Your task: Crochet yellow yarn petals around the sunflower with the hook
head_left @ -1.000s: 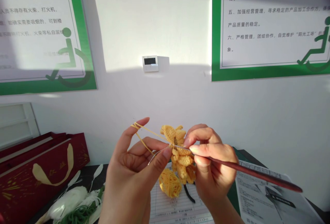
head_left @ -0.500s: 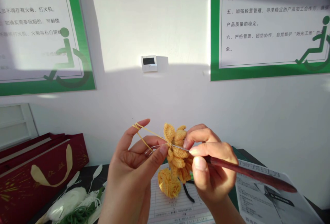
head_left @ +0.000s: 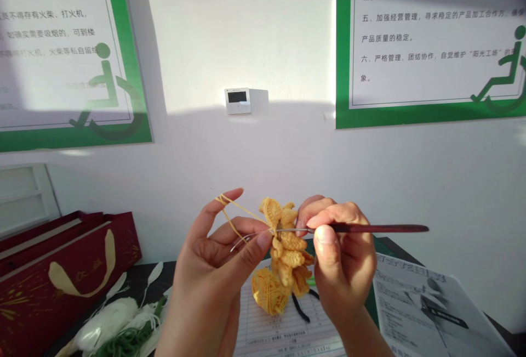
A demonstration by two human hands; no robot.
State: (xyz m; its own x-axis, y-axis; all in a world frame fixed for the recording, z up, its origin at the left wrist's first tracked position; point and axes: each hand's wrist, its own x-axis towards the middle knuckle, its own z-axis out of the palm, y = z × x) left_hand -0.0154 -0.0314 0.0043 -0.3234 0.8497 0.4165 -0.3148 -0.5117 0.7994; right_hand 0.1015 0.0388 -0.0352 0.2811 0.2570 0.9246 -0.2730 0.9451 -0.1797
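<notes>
crochet petals (head_left: pixel 291 243) — in front of yarn ball (head_left: pixel 269 292), lined paper (head_left: pixel 287 327)

The surface (head_left: pixel 166 276) is dark, and I see plenty on it. A dark red gift bag (head_left: pixel 78 277) stands at the left, with a white bundle (head_left: pixel 107 321) and green yarn (head_left: pixel 125 341) lying near it. In the middle a lined sheet (head_left: pixel 267 340) carries a ball of yellow yarn (head_left: pixel 270 294); rightward, a printed page (head_left: pixel 400 313) lies alongside a green mat (head_left: pixel 381 246).
</notes>
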